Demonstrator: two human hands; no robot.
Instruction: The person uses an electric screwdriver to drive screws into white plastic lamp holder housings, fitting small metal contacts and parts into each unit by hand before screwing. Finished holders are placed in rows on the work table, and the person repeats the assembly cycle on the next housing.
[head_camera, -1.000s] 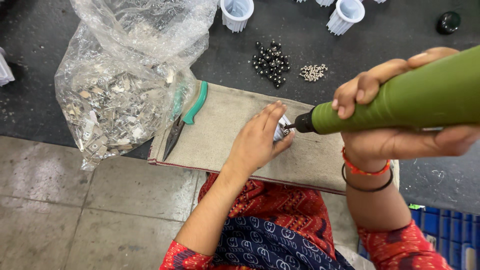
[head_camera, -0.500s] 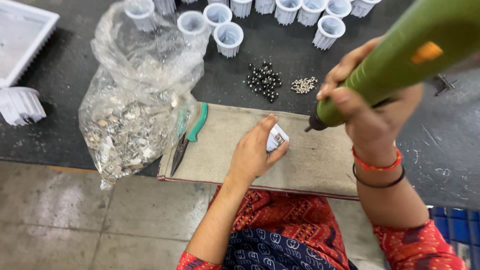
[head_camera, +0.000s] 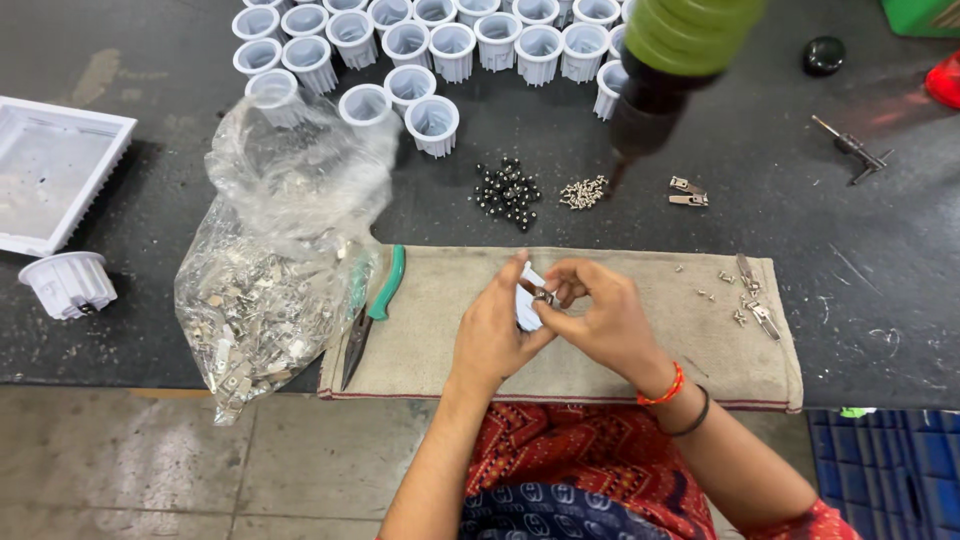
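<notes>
Centrally, both hands meet above the beige cloth mat (head_camera: 620, 350) laid on the dark workbench (head_camera: 900, 300). The left hand (head_camera: 495, 325) grasps a small white plastic part (head_camera: 527, 300), its fingers curled round it from the left. The right hand (head_camera: 600, 315) pinches a small metal clip (head_camera: 543, 295) between thumb and fingertips and holds it against the white part. Part and clip sit between the two hands, just above the mat's middle.

A green power screwdriver (head_camera: 670, 60) hangs over the bench at upper right, tip pointing down; neither hand touches it. Below its tip lies a small heap of silver screws (head_camera: 583, 192), with a heap of black screws (head_camera: 508, 192) just to the left and two metal clips (head_camera: 688, 192) to the right.

At the mat's left edge rest green-handled pliers (head_camera: 372, 315), jaws pointing toward the bench edge. Beside them, a clear plastic bag (head_camera: 280, 270) of metal clips overlaps the bench edge. Loose clips and screws (head_camera: 745, 295) lie on the mat's right end.

Rows of white finned housings (head_camera: 450, 40) stand along the far side. One more white housing (head_camera: 68, 283) lies at far left, next to a white square tray (head_camera: 55, 175). A black knob (head_camera: 824, 55) and a metal bit (head_camera: 850, 148) lie at upper right.
</notes>
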